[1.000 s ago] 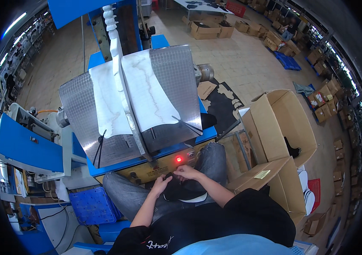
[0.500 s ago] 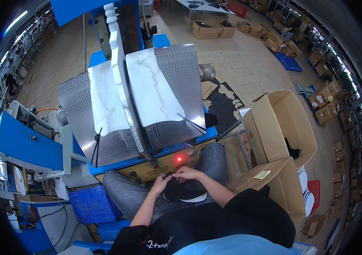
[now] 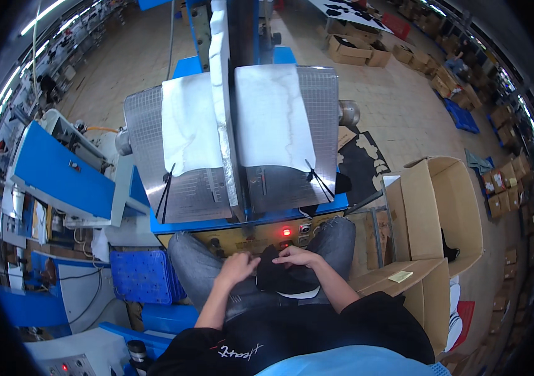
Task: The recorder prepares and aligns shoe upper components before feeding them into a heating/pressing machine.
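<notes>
Since a second ago the hands have barely shifted on the lap, while the head has leaned in, so the machine fills more of the view. At far left stands a blue cabinet [image 3: 60, 178], with a blue perforated crate [image 3: 140, 276] below it beside the person's knee. Next comes the press machine [image 3: 242, 156], its two ribbed metal plates each draped with a white sheet, sloped toward the seated person, probably so pieces can be laid on within easy reach. A red lamp [image 3: 286, 231] glows on its front panel. On the lap lies a black fabric piece [image 3: 279, 276], resting across the thighs. The left hand [image 3: 237, 268] presses on its left edge, its grip loose with fingers spread flat. The right hand [image 3: 297, 257] lies over the top edge, fingers curled onto the fabric; whether it pinches the cloth cannot be told. At right an open cardboard box [image 3: 442, 213] stands close.
</notes>
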{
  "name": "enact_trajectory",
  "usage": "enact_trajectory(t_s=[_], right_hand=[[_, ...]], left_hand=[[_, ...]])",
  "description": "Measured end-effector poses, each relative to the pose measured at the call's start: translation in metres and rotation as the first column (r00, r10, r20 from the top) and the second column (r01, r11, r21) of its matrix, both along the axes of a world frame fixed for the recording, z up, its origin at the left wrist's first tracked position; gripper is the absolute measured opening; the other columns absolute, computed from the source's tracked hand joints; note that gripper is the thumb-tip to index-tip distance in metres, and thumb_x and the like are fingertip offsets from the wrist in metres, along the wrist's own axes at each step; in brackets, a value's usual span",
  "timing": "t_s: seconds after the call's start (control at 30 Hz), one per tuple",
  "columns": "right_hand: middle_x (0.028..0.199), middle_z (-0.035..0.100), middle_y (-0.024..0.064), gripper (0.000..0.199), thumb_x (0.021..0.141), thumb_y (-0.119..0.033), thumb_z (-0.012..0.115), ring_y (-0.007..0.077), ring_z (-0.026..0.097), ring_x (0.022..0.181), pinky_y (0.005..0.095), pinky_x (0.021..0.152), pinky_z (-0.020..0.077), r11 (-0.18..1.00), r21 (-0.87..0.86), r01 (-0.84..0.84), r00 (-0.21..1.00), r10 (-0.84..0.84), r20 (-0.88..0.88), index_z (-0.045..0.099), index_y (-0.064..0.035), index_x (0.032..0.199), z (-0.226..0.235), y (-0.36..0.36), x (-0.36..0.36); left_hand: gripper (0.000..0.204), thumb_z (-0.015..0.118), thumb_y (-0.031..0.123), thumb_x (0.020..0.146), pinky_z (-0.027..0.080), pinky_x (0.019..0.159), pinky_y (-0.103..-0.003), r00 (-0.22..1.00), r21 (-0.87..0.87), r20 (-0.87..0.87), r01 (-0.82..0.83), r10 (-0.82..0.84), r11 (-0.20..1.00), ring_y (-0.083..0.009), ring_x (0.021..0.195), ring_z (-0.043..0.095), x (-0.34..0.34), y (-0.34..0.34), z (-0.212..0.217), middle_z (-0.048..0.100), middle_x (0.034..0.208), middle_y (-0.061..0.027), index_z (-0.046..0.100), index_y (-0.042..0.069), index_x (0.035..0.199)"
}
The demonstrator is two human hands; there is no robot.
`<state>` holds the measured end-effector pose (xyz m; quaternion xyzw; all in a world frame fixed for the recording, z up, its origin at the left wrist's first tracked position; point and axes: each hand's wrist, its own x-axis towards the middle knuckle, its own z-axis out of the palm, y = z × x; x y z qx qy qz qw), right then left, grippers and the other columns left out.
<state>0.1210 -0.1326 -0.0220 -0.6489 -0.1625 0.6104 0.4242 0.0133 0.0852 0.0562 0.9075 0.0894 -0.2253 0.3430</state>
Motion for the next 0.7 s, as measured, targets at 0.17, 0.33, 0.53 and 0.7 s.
enact_trajectory(t_s=[0.17, 0.33, 0.53, 0.7], right_hand=[[0.069, 0.053, 0.0015, 0.045, 0.085, -0.043, 0.068, 0.0105, 0.057, 0.069, 0.0272, 0.065, 0.0505, 0.996, 0.079, 0.05, 0.998, -0.053, 0.032, 0.061, -0.0011, 0.071, -0.001, 0.004, 0.001], [0.071, 0.049, -0.0017, 0.041, 0.085, -0.043, 0.067, 0.0066, 0.051, 0.073, 0.0264, 0.069, 0.0483, 0.998, 0.062, 0.008, 1.0, -0.009, 0.022, 0.059, -0.0057, 0.07, -0.002, 0.001, 0.003], [0.071, 0.048, -0.0006, 0.041, 0.085, -0.042, 0.068, 0.0078, 0.052, 0.073, 0.026, 0.068, 0.0482, 0.998, 0.03, 0.051, 0.999, -0.052, 0.015, 0.059, -0.0049, 0.071, 0.005, 0.004, -0.001], [0.074, 0.049, 0.0013, 0.042, 0.085, -0.043, 0.067, 0.0098, 0.053, 0.074, 0.0262, 0.068, 0.0483, 0.996, 0.006, 0.086, 0.995, -0.087, 0.054, 0.06, -0.0026, 0.074, 0.007, 0.0, -0.002]], left_hand=[[0.031, 0.059, 0.027, 0.09, 0.051, 0.067, -0.031, 0.947, -0.461, 0.006, -0.283, 0.322, 0.841, -0.0189, 0.068, 0.065, 0.002, 0.058, 0.072, 0.067, 0.073, -0.0123, 0.065, -0.004, 0.086], [0.027, 0.06, 0.021, 0.09, 0.05, 0.067, -0.029, 0.692, -0.25, 0.605, -0.305, 0.395, 0.919, -0.0168, 0.074, 0.065, 0.06, 0.101, 0.135, 0.068, 0.083, -0.0141, 0.064, -0.004, 0.101], [0.033, 0.058, 0.018, 0.09, 0.051, 0.07, -0.03, 0.507, -0.446, 0.73, -0.155, 0.458, 0.882, -0.0189, 0.087, 0.065, 0.156, 0.114, 0.191, 0.067, 0.102, -0.0162, 0.06, -0.007, 0.111], [0.032, 0.056, 0.015, 0.09, 0.049, 0.073, -0.029, 0.447, -0.459, 0.751, -0.176, 0.486, 0.871, -0.0177, 0.085, 0.062, 0.21, 0.111, 0.205, 0.066, 0.1, -0.0152, 0.06, -0.007, 0.112]])
